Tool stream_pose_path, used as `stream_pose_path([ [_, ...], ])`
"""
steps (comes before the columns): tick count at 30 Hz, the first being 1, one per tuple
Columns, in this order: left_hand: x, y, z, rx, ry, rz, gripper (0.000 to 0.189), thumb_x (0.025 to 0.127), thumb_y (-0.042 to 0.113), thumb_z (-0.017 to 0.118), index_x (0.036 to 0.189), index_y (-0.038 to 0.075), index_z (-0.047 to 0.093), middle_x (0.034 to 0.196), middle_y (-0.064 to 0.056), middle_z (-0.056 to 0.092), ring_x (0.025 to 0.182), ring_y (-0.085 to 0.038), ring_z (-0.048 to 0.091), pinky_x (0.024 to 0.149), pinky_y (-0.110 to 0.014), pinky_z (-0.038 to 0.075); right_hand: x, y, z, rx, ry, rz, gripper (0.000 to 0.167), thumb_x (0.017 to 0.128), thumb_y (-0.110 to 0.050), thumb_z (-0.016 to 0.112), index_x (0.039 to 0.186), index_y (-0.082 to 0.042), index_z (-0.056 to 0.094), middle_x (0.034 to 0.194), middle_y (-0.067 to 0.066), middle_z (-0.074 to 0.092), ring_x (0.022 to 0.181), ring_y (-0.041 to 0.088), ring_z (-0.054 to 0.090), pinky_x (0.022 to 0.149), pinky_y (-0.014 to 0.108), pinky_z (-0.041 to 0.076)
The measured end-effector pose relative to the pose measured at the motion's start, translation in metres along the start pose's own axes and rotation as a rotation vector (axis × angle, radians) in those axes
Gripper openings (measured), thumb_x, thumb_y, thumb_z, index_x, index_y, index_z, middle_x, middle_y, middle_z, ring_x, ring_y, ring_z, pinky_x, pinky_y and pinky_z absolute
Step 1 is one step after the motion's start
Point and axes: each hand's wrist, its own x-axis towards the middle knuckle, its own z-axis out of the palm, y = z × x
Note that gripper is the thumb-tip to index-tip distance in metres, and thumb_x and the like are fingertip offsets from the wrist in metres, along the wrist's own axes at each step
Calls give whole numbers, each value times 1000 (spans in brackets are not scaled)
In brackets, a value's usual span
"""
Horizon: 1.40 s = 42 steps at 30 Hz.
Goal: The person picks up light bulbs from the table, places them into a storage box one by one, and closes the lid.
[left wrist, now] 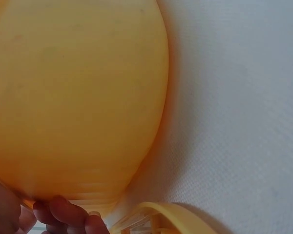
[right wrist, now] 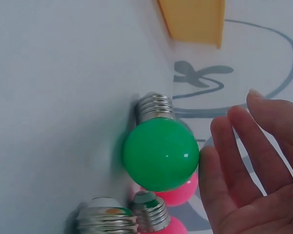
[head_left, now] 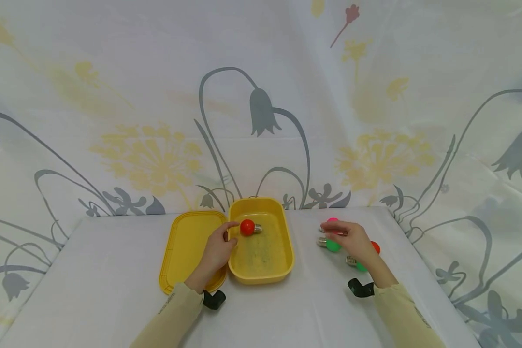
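A yellow plastic container (head_left: 261, 278) stands at the middle of the table with a red light bulb (head_left: 247, 227) lying inside. My left hand (head_left: 217, 249) grips its left rim; in the left wrist view the curled fingers (left wrist: 68, 214) show against the container wall (left wrist: 83, 97). On the right, my right hand (head_left: 352, 239) hovers over a group of bulbs, its fingers loosely extended and holding nothing. Beside those fingers is a green bulb (right wrist: 161, 153), its silver screw base pointing away. Pink bulbs (right wrist: 178, 190) show partly behind it.
A yellow lid (head_left: 187, 246) lies flat left of the container, partly beneath my left forearm. Another green bulb (head_left: 362, 266) and a red bulb (head_left: 376, 247) lie partly hidden by my right hand. A flower-printed cloth (head_left: 261, 159) hangs behind the table.
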Motion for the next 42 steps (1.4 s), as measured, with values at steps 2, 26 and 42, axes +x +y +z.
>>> stream_pose_path([
  [2,0,0,0,-3,-1,-3,39,93,5,61,131,12,61,78,-6,39,67,-20,39,59,-31,31,-3,2,-1,4,-5,-8,28,91,-5,70,119,2,71,117,16,69,108,27,65,84,19,50],
  [26,0,0,1,-21,2,-19,38,94,5,62,131,13,62,80,-7,40,72,-22,41,61,-32,32,-16,10,-6,-164,48,58,28,84,-4,76,112,-1,74,112,19,67,101,35,66,72,23,53],
  [42,-1,0,1,-25,1,-25,39,94,4,61,132,13,61,80,-7,39,72,-22,41,61,-32,31,-18,13,-3,-249,2,-8,31,79,-1,80,110,-5,75,106,16,69,94,30,66,75,31,54],
])
